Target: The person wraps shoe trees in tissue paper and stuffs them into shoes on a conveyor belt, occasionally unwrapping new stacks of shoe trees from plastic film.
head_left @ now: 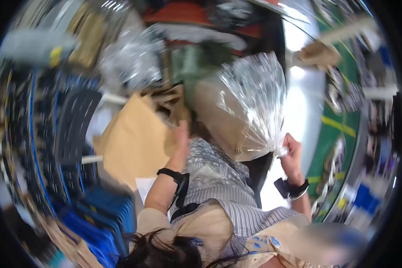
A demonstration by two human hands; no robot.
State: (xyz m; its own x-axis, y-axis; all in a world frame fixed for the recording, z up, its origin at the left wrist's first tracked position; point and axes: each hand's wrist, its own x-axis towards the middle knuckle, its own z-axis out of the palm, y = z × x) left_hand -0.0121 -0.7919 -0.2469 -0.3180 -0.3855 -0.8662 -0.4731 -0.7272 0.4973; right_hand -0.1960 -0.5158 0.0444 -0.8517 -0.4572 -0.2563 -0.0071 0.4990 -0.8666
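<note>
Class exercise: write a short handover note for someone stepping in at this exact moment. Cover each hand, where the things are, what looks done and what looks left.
Right hand: grip closed on the gathered neck of the clear plastic bag, held up in front of the body.
Left hand: raised against the tan cardboard piece; the picture is too blurred to tell if it grips it.
Things: the bag is bulged and bunched shut at the right hand; contents not visible. Blue crates sit lower left.
Done: bag neck gathered.
Left: neck shows no knot or tie.
</note>
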